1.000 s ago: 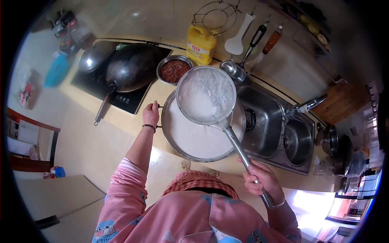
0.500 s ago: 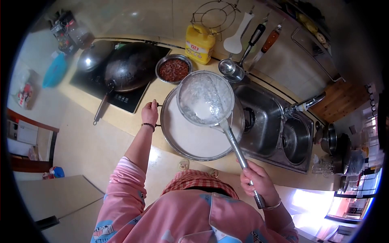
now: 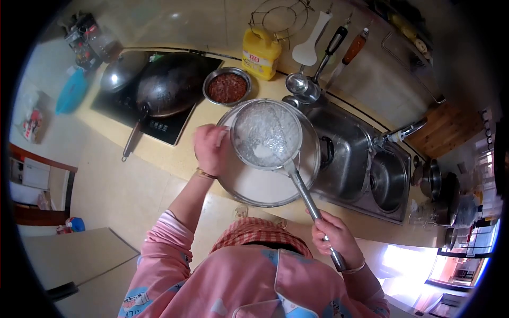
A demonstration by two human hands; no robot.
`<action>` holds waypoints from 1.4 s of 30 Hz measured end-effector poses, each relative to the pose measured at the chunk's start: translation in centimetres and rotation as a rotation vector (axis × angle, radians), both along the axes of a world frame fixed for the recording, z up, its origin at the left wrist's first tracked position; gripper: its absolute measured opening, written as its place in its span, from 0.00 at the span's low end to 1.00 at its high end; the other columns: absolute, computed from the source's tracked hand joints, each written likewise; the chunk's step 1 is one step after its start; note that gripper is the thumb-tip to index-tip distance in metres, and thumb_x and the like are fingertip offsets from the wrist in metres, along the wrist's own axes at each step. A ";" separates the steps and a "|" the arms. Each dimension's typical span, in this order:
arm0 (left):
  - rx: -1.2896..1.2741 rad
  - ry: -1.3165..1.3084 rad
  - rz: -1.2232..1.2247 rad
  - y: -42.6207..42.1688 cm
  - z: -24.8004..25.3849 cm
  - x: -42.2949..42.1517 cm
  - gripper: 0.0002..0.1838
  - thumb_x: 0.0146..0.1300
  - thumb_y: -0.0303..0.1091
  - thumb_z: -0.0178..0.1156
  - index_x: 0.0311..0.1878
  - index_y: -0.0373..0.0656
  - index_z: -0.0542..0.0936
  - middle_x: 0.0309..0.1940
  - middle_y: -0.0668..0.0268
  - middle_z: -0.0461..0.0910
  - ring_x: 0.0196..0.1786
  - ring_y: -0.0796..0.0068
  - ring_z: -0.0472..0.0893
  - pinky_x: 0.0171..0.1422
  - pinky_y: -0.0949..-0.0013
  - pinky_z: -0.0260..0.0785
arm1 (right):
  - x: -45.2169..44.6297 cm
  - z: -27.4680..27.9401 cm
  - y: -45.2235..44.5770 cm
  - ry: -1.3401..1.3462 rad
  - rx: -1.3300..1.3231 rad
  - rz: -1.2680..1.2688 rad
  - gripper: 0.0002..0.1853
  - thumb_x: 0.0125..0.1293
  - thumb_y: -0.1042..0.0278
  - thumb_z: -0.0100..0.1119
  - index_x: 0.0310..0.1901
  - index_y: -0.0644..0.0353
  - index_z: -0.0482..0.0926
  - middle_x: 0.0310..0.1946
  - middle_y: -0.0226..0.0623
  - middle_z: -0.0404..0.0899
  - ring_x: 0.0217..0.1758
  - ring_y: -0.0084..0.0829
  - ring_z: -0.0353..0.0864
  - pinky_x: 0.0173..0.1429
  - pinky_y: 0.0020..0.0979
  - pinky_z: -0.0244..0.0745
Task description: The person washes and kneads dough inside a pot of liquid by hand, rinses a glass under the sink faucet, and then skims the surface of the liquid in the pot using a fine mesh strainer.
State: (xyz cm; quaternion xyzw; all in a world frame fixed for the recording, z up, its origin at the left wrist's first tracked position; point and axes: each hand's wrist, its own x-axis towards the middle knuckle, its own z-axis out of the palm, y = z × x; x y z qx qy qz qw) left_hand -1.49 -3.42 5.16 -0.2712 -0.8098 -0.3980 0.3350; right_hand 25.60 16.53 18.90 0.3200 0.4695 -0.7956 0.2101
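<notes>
My right hand (image 3: 335,238) is wrapped round the metal handle of a round fine-mesh strainer (image 3: 266,132). The strainer is held above a wide metal pot (image 3: 233,193) of milky white liquid (image 3: 254,183), and its mesh looks wet, with whitish residue. My left hand (image 3: 210,149) is over the pot's left rim, close to the strainer's left edge. Its fingers are blurred, and I cannot tell whether they touch the strainer.
Behind the pot stand a bowl of reddish-brown bits (image 3: 228,87) and a yellow jug (image 3: 261,55). A wok (image 3: 169,87) sits on the cooktop (image 3: 159,130) at left. To the right is a steel sink (image 3: 344,180) with a faucet (image 3: 395,138). Utensils hang above.
My left hand has let go of the pot's left handle and moved right, toward the strainer. The strainer has shifted slightly left and nearer to me, still in my right hand.
</notes>
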 end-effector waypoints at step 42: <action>-0.388 -0.314 -0.249 8.0 1.5 3.3 0.05 0.50 0.32 0.57 0.30 0.44 0.75 0.32 0.60 0.71 0.27 0.58 0.75 0.30 0.60 0.70 | 1.7 0.7 -0.4 -0.053 -0.076 -0.055 0.15 0.68 0.70 0.39 0.56 0.56 0.63 0.19 0.22 0.56 0.14 0.11 0.53 0.15 0.13 0.52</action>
